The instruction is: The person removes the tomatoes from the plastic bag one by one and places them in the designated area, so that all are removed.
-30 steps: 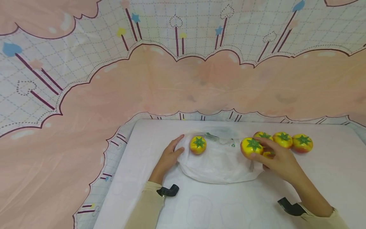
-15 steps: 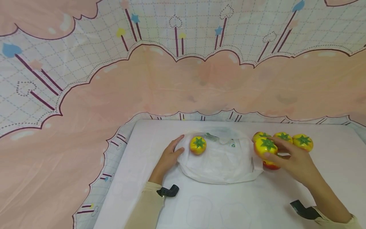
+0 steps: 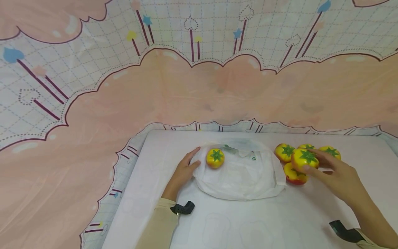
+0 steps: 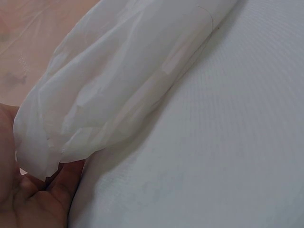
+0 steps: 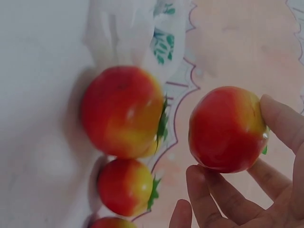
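My right hand [image 3: 337, 174] pinches a yellow-and-red tomato [image 3: 300, 162] with a green star-shaped top. In the right wrist view this tomato [image 5: 225, 130] is raised between thumb and fingertips, apart from the others. Under and behind it are several like tomatoes [image 3: 295, 174], bunched by the right side of a white plastic bag [image 3: 239, 183]. My left hand [image 3: 183, 173] holds the left edge of the bag; in the left wrist view the fingers sit beneath the bag's folded edge [image 4: 99, 104]. One more tomato [image 3: 215, 160] lies over the bag's left part.
All this lies on a white-covered table [image 3: 149, 207]. Behind the table hangs a peach-and-white patterned cloth [image 3: 199, 93]. Green print marks the far side of the bag.
My right hand has moved rightward with the tomato, from above the bag's right edge to over the bunched tomatoes. My left hand and the bag's left side stay put.
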Action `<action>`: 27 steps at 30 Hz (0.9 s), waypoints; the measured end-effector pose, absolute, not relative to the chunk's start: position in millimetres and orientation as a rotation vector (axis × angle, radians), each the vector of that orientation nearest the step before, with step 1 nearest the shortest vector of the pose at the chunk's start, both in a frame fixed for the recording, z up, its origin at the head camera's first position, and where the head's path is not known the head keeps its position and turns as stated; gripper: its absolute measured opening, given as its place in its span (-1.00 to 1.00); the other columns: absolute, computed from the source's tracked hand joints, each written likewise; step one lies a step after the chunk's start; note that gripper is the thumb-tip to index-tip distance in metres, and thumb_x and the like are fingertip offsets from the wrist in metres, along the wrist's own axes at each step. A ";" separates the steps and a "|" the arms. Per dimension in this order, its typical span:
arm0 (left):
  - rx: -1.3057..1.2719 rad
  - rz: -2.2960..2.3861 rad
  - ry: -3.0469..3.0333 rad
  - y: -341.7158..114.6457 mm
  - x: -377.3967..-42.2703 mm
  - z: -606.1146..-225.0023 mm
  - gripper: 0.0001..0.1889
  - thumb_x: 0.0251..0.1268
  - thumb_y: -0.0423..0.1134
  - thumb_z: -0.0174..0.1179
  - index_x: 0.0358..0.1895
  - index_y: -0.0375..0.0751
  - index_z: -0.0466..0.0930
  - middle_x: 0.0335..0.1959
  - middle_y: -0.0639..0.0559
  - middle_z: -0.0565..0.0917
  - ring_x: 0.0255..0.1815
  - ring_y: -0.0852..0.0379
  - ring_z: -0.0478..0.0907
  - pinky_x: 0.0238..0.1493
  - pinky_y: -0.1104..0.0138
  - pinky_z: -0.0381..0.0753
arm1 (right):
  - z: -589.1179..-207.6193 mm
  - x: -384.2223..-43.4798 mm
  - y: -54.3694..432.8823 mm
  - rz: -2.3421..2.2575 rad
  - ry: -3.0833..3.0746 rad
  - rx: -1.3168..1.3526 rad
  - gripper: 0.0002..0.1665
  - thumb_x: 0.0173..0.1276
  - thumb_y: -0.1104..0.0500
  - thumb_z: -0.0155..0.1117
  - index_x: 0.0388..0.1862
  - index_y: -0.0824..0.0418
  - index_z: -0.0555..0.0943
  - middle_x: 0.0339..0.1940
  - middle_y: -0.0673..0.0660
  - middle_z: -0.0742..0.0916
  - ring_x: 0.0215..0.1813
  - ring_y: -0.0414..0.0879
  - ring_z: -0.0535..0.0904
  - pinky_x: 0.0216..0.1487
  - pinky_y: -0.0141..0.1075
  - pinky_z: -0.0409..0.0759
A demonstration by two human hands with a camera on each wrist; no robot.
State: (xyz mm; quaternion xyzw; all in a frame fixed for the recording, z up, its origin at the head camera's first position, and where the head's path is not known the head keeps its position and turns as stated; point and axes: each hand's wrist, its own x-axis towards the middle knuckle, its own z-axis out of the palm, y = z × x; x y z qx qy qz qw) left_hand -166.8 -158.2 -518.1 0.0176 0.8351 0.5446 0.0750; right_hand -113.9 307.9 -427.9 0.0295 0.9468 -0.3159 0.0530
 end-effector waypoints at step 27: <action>0.052 1.631 2.504 -157.4 -165.3 -516.4 -0.43 0.54 -0.18 0.11 0.53 0.34 0.31 0.61 0.16 0.26 0.70 0.00 0.01 0.69 -0.03 -0.03 | -457.1 -106.1 352.1 -0.902 2.854 0.296 0.06 0.43 -0.36 0.19 0.62 0.27 0.16 0.37 0.65 0.41 0.22 0.54 0.40 -0.11 0.41 0.53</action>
